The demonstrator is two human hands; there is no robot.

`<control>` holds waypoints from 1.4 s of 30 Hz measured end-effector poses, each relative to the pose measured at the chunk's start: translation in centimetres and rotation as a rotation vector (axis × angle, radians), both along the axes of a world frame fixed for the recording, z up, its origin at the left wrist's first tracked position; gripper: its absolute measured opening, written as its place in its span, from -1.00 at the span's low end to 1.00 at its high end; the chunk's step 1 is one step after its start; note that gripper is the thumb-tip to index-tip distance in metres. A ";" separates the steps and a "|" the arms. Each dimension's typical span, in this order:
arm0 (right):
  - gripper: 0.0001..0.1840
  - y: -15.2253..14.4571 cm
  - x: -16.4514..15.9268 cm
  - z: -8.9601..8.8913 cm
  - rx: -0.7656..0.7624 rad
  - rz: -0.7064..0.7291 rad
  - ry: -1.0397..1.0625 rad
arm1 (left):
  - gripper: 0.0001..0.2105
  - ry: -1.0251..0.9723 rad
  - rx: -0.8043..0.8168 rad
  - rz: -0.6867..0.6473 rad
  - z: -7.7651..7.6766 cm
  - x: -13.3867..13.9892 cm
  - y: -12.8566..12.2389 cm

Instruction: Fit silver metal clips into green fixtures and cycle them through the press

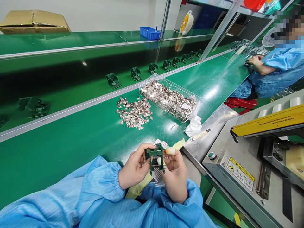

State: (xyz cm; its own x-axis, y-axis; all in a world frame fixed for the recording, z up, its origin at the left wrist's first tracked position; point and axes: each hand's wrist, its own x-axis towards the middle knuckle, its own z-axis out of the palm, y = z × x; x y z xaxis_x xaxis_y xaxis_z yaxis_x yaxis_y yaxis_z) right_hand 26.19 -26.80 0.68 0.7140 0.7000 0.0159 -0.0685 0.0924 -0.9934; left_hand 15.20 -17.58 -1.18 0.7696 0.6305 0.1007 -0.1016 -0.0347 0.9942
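A dark green plastic frame [155,154], open in the middle, is held up near my body between both hands. My left hand [136,166] grips its left side, thumb in front and fingers around the edge. At the frame's right side, my right hand [175,174] is closed with bent fingers; white covers wrap some fingertips. Whether a small part sits between those fingertips cannot be made out. Beneath the hands lies a sheet with a fine grid pattern [157,174] beside yellow cloth [142,185]. Past them, a loose pile of small silvery metal pieces [135,112] rests on the green bench.
A clear tray [198,107] full of metal pieces stands beyond the pile, near a white cloth [193,126] and a cutter knife [200,135]. Similar green frames [113,80] line the conveyor belt. A machine [228,158] bounds the right; a co-worker [275,69] sits beyond.
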 end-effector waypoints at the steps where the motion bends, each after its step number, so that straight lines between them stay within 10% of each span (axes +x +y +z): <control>1: -0.69 0.1 0.0 0.0 -0.006 0.005 0.028 | -0.78 -0.002 -0.001 -0.004 0.0 0.0 0.0; 19: -0.74 -1.8 -1.2 0.0 0.057 0.023 0.143 | -0.76 0.138 0.042 -0.075 1.8 -1.1 -0.8; 25: -0.76 -5.5 1.4 -3.5 -0.058 -0.259 -0.014 | -0.70 0.090 0.001 -0.061 1.9 0.1 0.8; 30: -0.60 -5.7 1.9 -5.4 -0.169 -0.017 -0.001 | -0.67 0.067 -0.068 -0.091 1.5 3.7 0.7; 42: -0.64 -3.0 2.3 -7.1 -0.104 -0.018 -0.068 | -0.63 0.108 0.024 -0.068 -0.5 5.7 0.7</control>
